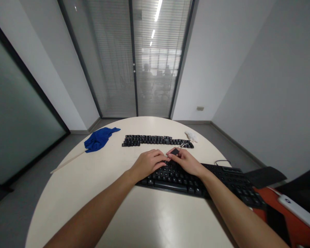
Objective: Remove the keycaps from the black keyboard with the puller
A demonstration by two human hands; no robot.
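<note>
A black keyboard (172, 184) lies at the near right of the round table, crossed by my right forearm. My right hand (184, 160) is closed round the dark handle of a wire keycap puller (175, 151); its thin silver wires stick out past the fingers, away from me. My left hand (152, 161) rests over the keyboard's upper left, its index finger and thumb brought close together beside the right fingertips. Whatever sits between those left fingertips is too small to make out. Beyond both hands, loose black keycaps (155, 139) stand in rows on the table.
A blue cloth (99, 139) on a pale stick (68, 161) lies at the left. Crumpled white material (191, 136) sits at the far right of the table (93, 193). To the right are an orange surface (270, 199), a white power strip (297, 210) and a dark phone-like slab (277, 222).
</note>
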